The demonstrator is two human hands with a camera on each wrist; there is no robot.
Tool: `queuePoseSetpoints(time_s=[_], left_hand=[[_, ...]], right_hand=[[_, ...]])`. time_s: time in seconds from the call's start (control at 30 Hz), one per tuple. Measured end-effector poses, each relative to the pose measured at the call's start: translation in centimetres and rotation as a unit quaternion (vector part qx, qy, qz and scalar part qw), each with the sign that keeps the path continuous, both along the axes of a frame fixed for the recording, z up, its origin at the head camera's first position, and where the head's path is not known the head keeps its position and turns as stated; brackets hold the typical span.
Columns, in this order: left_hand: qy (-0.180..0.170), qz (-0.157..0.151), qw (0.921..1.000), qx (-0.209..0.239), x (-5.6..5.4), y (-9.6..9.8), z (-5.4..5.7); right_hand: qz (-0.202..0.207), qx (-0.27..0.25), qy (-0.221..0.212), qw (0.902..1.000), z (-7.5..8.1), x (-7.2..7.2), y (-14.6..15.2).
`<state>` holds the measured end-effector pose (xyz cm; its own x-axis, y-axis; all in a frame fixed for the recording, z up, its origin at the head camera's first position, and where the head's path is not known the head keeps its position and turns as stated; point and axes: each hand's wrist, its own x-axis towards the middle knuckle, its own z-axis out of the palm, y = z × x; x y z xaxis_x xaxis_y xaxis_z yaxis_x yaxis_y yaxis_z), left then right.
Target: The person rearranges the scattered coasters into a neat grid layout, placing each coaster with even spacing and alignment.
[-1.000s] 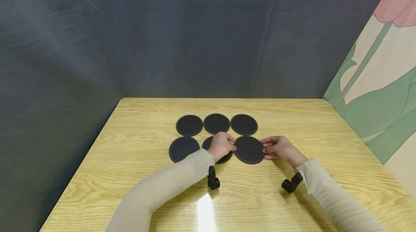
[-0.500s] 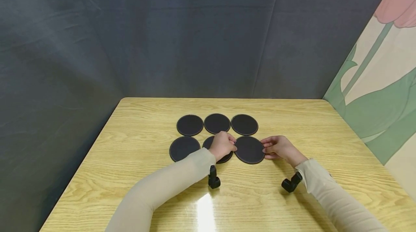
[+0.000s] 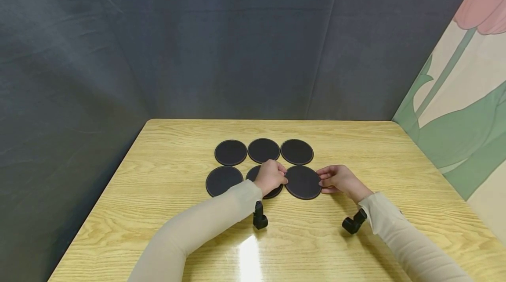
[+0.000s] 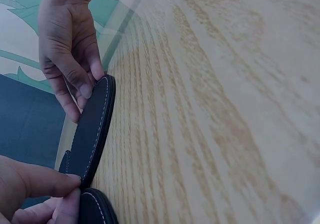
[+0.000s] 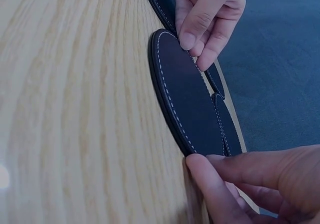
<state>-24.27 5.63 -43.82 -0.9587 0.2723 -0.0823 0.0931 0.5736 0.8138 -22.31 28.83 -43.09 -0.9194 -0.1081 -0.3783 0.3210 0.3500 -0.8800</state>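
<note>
A black round coaster (image 3: 303,182) with pale stitching round its rim is at the right end of the front row. My left hand (image 3: 270,177) pinches its left edge, the wrist passing over the front middle coaster (image 3: 253,173) and hiding part of it. On the opposite edge, the thumb and fingers of my right hand (image 3: 343,182) take hold of the same coaster. The left wrist view shows the held coaster (image 4: 92,129) spanning the two hands, low over the wood. Seen from the right wrist, its stitched face (image 5: 185,94) lies between both sets of fingertips.
Behind stand three more coasters in a row: left (image 3: 231,152), middle (image 3: 263,150) and right (image 3: 297,152). Another coaster (image 3: 224,181) lies at the front left. All rest on a wooden table (image 3: 356,141), with a dark cloth (image 3: 237,45) behind and a flower-painted wall (image 3: 466,110) at right.
</note>
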Motion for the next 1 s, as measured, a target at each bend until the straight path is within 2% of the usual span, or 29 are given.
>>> queuePoseSetpoints(time_s=[1.0], left_hand=[[0.001,0.002,1.0000,0.003,-0.09,0.05,-0.28]], right_hand=[[0.000,0.001,-0.003,1.0000,0.18,0.15,-0.06]])
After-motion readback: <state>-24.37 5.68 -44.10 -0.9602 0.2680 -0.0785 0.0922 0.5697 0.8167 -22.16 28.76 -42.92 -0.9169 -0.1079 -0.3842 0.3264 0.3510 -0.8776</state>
